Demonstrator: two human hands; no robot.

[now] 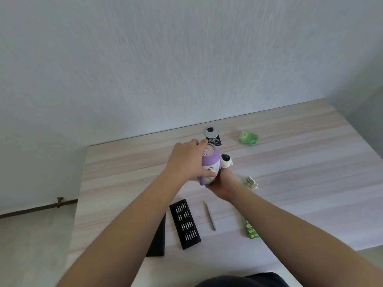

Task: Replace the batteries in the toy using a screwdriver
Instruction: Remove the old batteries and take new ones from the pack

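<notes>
Both hands hold the purple and white toy (210,165) off the wooden table (290,162). The left hand (187,160) wraps over the toy's upper side, fingers curled across it and thumb lying along the white panel. The right hand (221,184) closes around the toy's lower end from beneath; how tightly its fingers grip cannot be made out. A white round part with a dark face (226,160) sticks out of the toy just above the right hand. Below the left wrist lies an open black bit tray (185,224) with four rows of metal bits seated in its slots, and its black lid (158,237) sits just beside it, farther left. The screwdriver (210,216) lies loose on the table below the right hand, between the tray and a green battery pack (251,230) that the right forearm partly covers. Just right of the right hand rests a small white cover piece (251,182). Beyond both hands are a round grey grommet (210,132), a black label (214,141) and, farther right, crumpled green wrapping (248,137).
</notes>
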